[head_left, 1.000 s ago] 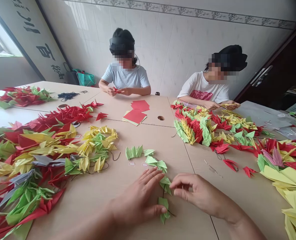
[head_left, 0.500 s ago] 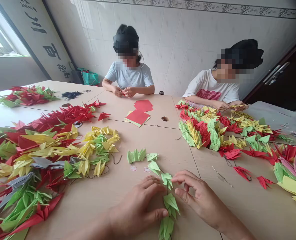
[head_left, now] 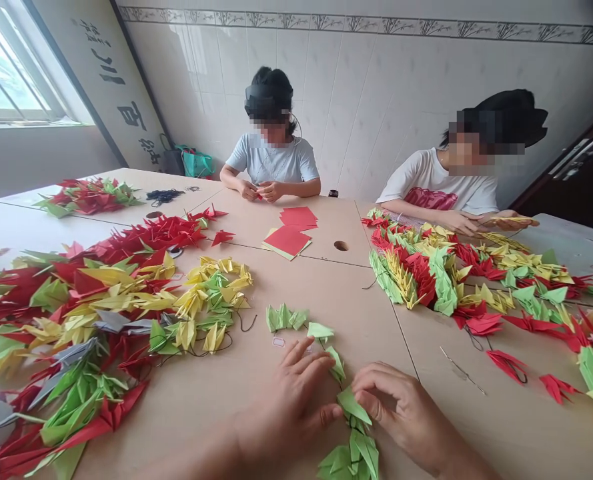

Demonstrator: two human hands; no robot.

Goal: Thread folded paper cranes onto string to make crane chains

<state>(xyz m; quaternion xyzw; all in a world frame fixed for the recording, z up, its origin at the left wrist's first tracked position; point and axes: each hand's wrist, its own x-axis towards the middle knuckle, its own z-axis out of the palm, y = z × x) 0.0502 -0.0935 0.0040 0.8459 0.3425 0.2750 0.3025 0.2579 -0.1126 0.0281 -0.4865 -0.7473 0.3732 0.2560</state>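
Right grip [head_left: 396,410] curls over a green origami crane [head_left: 353,407] (any hold hidden), left grip [head_left: 289,413] open nearby.

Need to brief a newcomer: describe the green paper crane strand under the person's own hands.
On the light wooden table, find the bare stretch between the big mixed crane heap and the crane rows on the right. There, a short strand of green paper cranes on dark thread runs between the left hand and right hand. Unlike the heaps, it is all green.
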